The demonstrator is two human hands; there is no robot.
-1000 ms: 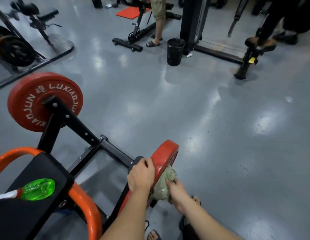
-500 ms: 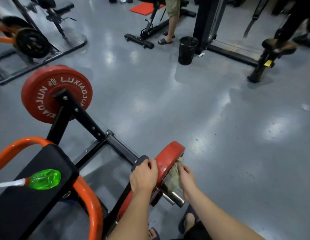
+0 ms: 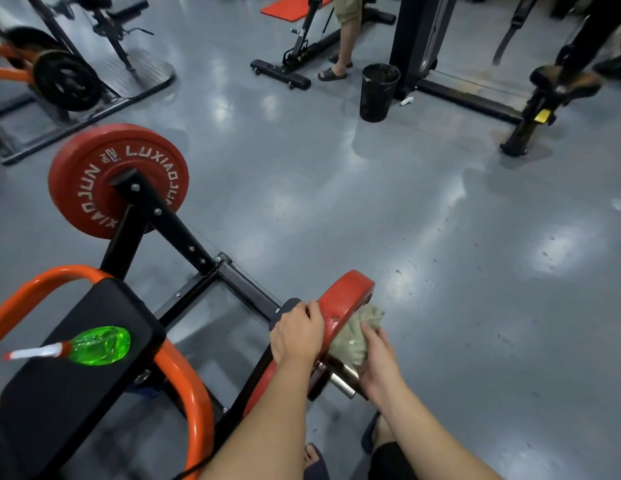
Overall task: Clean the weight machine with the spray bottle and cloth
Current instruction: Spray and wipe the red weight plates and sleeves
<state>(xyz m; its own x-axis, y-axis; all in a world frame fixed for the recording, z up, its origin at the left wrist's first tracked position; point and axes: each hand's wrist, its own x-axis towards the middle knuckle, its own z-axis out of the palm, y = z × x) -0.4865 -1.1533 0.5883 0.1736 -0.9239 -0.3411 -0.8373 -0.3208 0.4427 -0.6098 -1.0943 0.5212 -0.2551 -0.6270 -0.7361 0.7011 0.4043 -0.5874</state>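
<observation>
Fingers (image 3: pixel 371 336) of the right hand (image 3: pixel 378 358) clench the crumpled greyish cloth (image 3: pixel 350 337) on the red plate (image 3: pixel 343 296); left hand (image 3: pixel 295 337) grips its rim.
Beyond them glossy grey floor (image 3: pixel 337 202), black bin (image 3: pixel 378 95); far left, green spray bottle (image 3: pixel 97 346) on a black pad (image 3: pixel 94 306).

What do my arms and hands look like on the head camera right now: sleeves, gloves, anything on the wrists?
Both arms are bare right to the frame edge, with no sleeves in view. The left hand and right hand wear no gloves, and no watch, band or ring shows. Lower down, dark shorts and a dark sandal are visible.
</observation>
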